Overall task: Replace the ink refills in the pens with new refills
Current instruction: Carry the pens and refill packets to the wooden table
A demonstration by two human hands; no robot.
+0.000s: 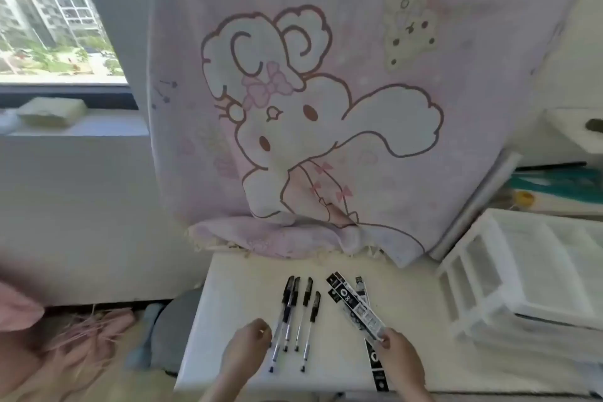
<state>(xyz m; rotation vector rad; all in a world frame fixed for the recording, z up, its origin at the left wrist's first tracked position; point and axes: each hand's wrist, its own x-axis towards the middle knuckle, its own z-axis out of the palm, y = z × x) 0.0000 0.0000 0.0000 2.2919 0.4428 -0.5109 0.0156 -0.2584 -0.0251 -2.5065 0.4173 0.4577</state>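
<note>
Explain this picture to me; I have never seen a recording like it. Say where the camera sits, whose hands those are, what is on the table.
No machine here: a person wears one wide-angle camera on the head, looking forward and down, so both bare hands enter from the bottom edge. On the white table lie four black-capped pens side by side. The right hand pinches a fan of black-and-white refill packs. The left hand, fingers curled, is beside the leftmost pen; whether it grips it I cannot tell. Behind hangs a pink cartoon cloth; white plastic drawers stand at the right.
</note>
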